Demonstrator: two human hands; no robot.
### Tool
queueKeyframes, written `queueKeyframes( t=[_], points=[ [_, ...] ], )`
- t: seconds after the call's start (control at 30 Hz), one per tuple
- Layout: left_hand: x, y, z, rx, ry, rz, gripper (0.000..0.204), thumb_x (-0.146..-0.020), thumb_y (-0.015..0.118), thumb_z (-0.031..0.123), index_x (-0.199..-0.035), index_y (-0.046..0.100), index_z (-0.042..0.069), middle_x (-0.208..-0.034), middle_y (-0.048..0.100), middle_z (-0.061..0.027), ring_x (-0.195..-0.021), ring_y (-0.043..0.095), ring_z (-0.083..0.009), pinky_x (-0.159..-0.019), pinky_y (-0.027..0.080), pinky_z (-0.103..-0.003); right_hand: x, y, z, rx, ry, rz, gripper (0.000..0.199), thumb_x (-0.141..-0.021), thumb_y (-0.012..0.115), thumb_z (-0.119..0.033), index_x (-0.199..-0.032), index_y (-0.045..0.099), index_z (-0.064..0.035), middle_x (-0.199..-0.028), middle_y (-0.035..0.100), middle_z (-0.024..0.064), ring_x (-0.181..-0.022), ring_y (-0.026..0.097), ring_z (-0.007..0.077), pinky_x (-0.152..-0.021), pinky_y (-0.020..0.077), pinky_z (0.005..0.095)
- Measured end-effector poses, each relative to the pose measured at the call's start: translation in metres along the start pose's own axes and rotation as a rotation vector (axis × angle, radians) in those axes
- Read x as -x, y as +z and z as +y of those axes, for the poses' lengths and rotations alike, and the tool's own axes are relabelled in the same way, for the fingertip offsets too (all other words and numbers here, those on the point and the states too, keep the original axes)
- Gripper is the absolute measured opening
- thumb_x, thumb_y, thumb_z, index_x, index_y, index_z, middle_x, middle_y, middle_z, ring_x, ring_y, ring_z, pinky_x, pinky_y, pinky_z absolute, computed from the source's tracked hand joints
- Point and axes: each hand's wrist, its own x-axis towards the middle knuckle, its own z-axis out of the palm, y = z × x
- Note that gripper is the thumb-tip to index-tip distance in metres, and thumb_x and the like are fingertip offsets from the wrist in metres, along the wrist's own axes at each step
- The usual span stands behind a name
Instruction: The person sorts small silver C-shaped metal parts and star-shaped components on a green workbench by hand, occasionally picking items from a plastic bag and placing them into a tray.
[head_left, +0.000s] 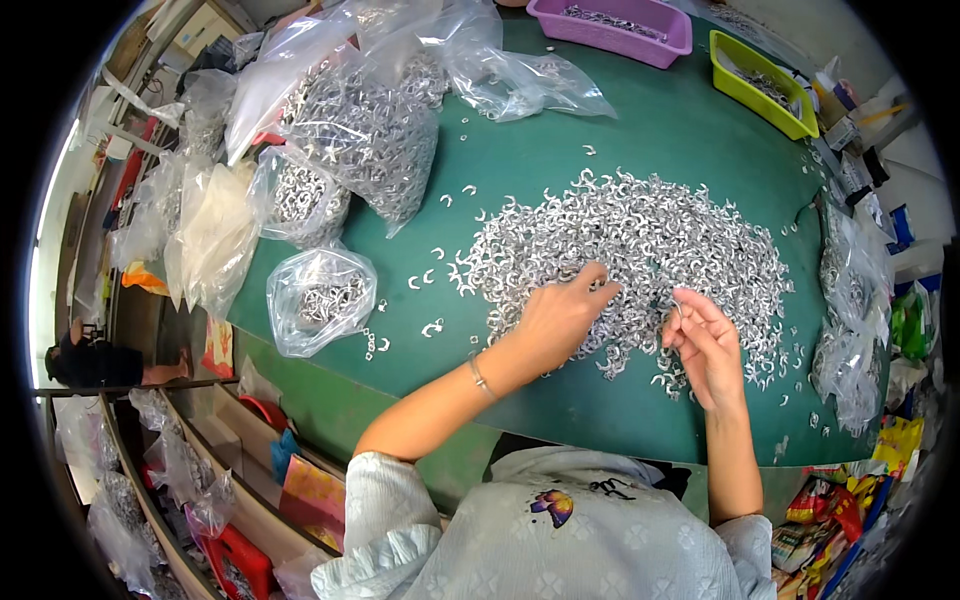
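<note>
A broad heap of small silvery C-shaped metal pieces [640, 220] is spread over the green table [500, 160]. At the heap's near left side, my left hand [562, 318] reaches in with its fingers bent together. What its fingertips hold, if anything, is hidden among the pieces. My right hand [706, 345] is raised over the near edge of the heap, palm turned inward. Its thumb and fingertips pinch a small metal piece [679, 308], whose exact shape is too small to tell. Some loose pieces lie to the left of the heap.
Large clear bags of metal pieces [370, 130] stand at the far left, with a small open bag [322, 300] nearer me. A purple basket [615, 35] and a lime-green basket [765, 85] sit at the back. More plastic bags [850, 320] line the right edge.
</note>
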Motion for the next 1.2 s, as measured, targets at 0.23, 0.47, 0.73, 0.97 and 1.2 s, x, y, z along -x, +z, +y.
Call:
queueKeyframes(
  t=[0.23, 0.47, 0.73, 0.97, 1.2],
  points=[
    [-0.014, 0.006, -0.009, 0.129, -0.026, -0.050, 0.019, -0.081, 0.068, 0.010, -0.098, 0.061, 0.007, -0.105, 0.055, -0.0074, -0.064, 0.063, -0.0242, -0.056, 0.051, -0.037, 0.019, -0.021, 0.000, -0.189, 0.091, 0.067, 0.029, -0.090, 0.053, -0.001, -0.119, 0.054, 0.0015, -0.085, 0.056, 0.0077, -0.075, 0.056, 0.0192, -0.068, 0.0471, 0.0314],
    [-0.003, -0.033, -0.034, 1.878, -0.666, 0.116, 0.010, -0.093, 0.054, 0.010, -0.089, 0.055, 0.002, -0.082, 0.049, -0.0036, -0.060, 0.039, -0.0077, -0.050, 0.033, -0.021, 0.030, -0.019, -0.001, -0.366, 0.130, 0.087, 0.028, -0.089, 0.054, -0.004, -0.116, 0.054, 0.0018, -0.080, 0.052, 0.0063, -0.075, 0.052, 0.0202, -0.067, 0.0462, 0.0328],
    [0.057, -0.057, -0.017, 2.051, -0.909, 0.571, 0.016, -0.095, 0.049, 0.019, -0.085, 0.051, 0.006, -0.070, 0.037, 0.0012, -0.060, 0.037, -0.0101, -0.049, 0.032, -0.023, 0.034, -0.013, 0.019, 0.230, 0.191, 0.056, 0.002, -0.090, 0.061, -0.004, -0.090, 0.060, -0.0020, -0.059, 0.042, -0.0080, -0.052, 0.034, 0.0011, -0.047, 0.0244, 0.0210],
    [0.048, -0.034, -0.005, 0.323, -0.534, 0.225, 0.015, -0.085, 0.068, 0.010, -0.097, 0.067, 0.001, -0.074, 0.061, -0.0049, -0.056, 0.047, -0.0113, -0.055, 0.040, -0.024, 0.008, 0.035, 0.028, 0.942, -0.116, -0.026, 0.011, -0.089, 0.060, -0.006, -0.098, 0.067, -0.0031, -0.063, 0.057, 0.0036, -0.048, 0.044, 0.0089, -0.047, 0.0333, 0.0241],
    [0.036, -0.027, -0.009, 0.210, -0.338, 0.190, 0.018, -0.076, 0.075, 0.006, -0.092, 0.069, 0.002, -0.071, 0.061, -0.0105, -0.058, 0.057, -0.0175, -0.054, 0.045, -0.030, -0.006, 0.052, 0.031, 1.155, -0.282, -0.051, 0.016, -0.086, 0.067, -0.014, -0.099, 0.068, -0.0055, -0.083, 0.069, 0.0130, -0.057, 0.063, 0.0267, -0.050, 0.0466, 0.0341]
  ],
)
